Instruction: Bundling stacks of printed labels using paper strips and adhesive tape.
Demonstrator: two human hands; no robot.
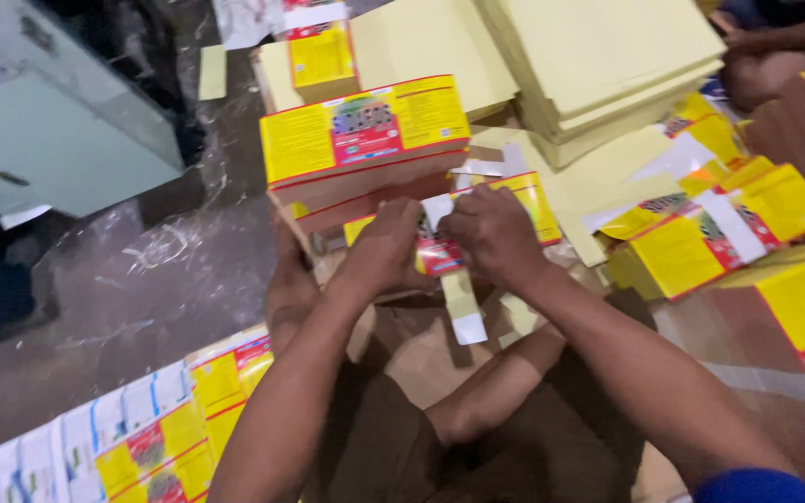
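While I look down from the head camera, I see my left hand [386, 244] and my right hand [491, 233] close together over a flat yellow and red pack [514, 200]. Both hands pinch the pack, fingers curled on its near edge, by a white strip [463, 307] that hangs down from it. It sits right in front of me, just below a stack of the same packs [365, 140]. Behind that stack lie piles of plain pale yellow sheets [598, 56]. More folded yellow packs [701, 233] lie to my right, near my right arm. A row of printed flat packs [142, 438] runs along the lower left. Clear plastic wrap [160, 251] covers the floor on my left.
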